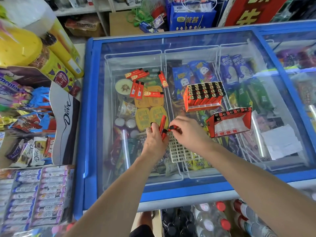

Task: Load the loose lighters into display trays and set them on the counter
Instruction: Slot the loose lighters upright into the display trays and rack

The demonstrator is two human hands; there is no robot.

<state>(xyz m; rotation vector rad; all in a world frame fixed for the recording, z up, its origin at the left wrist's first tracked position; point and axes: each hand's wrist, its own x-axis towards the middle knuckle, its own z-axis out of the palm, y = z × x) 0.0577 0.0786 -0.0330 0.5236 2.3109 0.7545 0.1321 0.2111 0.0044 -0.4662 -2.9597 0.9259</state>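
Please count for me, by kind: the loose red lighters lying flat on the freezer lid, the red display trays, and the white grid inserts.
Loose red lighters lying flat on the freezer lid: 6
Red display trays: 2
White grid inserts: 1
Total: 9

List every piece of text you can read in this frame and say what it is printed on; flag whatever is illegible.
"Dove": white display box.
"Dove": chocolate packets.
"mentos": purple pack, first letter cut off.
"茉茜": blue bag.
"牛": red sign, partly cut off.
Too small or blurred: prints on the loose lighters, full tray, freezer wrappers, candy rolls.
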